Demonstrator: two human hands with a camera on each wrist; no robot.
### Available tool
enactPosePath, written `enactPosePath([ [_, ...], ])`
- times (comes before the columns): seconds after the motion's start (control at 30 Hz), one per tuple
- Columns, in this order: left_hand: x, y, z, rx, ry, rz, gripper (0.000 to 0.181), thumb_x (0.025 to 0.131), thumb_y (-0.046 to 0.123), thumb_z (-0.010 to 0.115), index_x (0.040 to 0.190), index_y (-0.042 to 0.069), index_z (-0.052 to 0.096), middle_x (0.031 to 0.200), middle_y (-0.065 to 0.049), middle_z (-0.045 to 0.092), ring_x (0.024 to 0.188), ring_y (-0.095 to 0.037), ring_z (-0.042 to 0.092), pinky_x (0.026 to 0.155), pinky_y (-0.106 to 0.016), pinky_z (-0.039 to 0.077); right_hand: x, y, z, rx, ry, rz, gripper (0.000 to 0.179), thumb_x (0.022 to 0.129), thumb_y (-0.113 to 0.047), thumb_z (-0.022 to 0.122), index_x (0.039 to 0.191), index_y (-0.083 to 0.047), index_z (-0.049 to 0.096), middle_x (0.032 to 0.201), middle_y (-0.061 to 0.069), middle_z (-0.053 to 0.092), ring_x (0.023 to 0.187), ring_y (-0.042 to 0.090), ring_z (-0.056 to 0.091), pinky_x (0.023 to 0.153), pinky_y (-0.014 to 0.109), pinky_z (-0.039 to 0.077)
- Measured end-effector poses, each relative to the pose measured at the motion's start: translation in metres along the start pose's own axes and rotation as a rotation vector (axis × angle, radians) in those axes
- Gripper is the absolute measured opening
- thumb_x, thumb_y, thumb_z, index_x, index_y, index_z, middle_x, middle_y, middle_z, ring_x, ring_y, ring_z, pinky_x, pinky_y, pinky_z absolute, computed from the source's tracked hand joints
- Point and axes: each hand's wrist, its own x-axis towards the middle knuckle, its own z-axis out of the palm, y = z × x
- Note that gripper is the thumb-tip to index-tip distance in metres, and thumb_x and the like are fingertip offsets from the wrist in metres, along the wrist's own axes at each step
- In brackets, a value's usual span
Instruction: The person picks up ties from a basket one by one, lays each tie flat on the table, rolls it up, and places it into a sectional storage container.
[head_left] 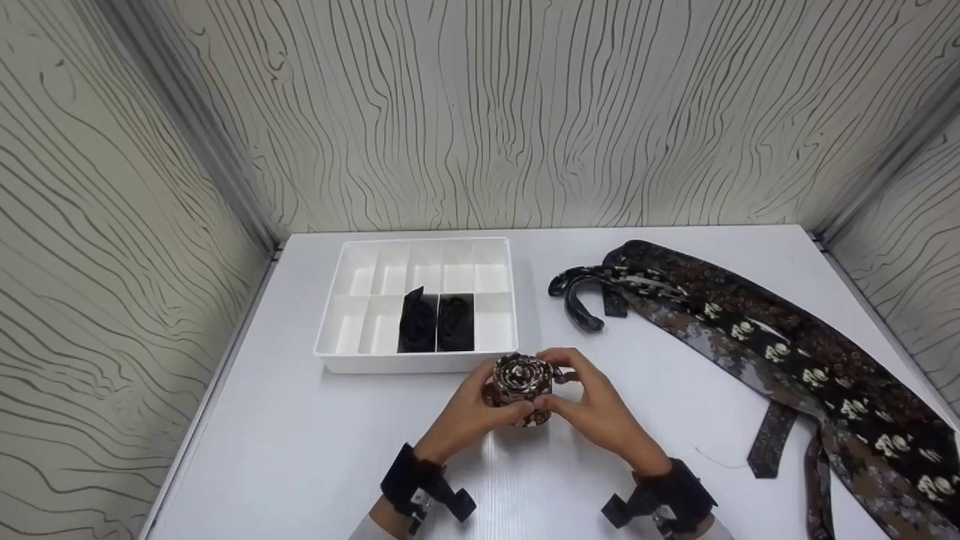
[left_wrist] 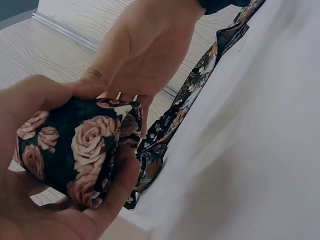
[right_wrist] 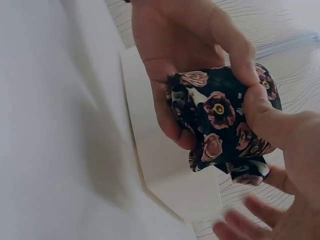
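Note:
In the head view, both hands hold a rolled-up floral necktie (head_left: 523,379) just in front of the white box. My left hand (head_left: 466,414) curls round its left side, thumb at the front. On the other side, my right hand (head_left: 600,411) pinches it with thumb and forefinger, near a short loose end. Dark cloth with pink roses shows on the roll (left_wrist: 87,145) in the left wrist view. From the right wrist, the thumbs meet on the roll (right_wrist: 222,117) while some right fingers are spread away from it, and a flap of cloth sticks out below.
A white divided box (head_left: 416,364) stands at the back left, with two dark rolled cloths (head_left: 418,326) in neighbouring front compartments. Several patterned neckties (head_left: 720,322) lie spread along the right side of the table (head_left: 315,457). Wood-grain panels (head_left: 480,112) enclose the table.

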Motion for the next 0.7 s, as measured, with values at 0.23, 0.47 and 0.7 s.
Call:
enactPosePath([
  [0.23,0.003,0.008,-0.005,0.123,0.065,0.044,0.063,0.086,0.032,0.086,0.143,0.019,0.064,0.136,-0.007,0.067,0.114,-0.023,0.064,0.094,-0.043,0.056,0.001,-0.008,0.003,0.067,-0.021,-0.054,0.055,0.091,-0.021,0.082,0.139,-0.007,0.058,0.136,0.005,0.065,0.122,0.012,0.061,0.103,0.031,0.052],
  [0.47,0.008,0.014,-0.009,0.144,0.148,0.108,0.051,0.081,0.019,0.083,0.131,0.019,0.07,0.122,-0.003,0.074,0.109,-0.018,0.066,0.098,-0.044,0.053,0.009,-0.007,0.001,0.076,-0.051,-0.131,0.046,0.099,-0.015,0.074,0.143,-0.015,0.06,0.138,0.003,0.062,0.122,0.009,0.06,0.098,0.029,0.052],
  [0.7,0.023,0.03,-0.017,0.2,0.369,0.128,0.051,0.075,0.014,0.085,0.124,0.018,0.071,0.118,-0.006,0.075,0.108,-0.021,0.069,0.094,-0.042,0.058,0.028,-0.004,0.007,0.218,0.008,0.058,0.038,0.111,-0.016,0.056,0.147,-0.005,0.054,0.14,0.015,0.06,0.115,0.019,0.063,0.09,0.026,0.054],
])
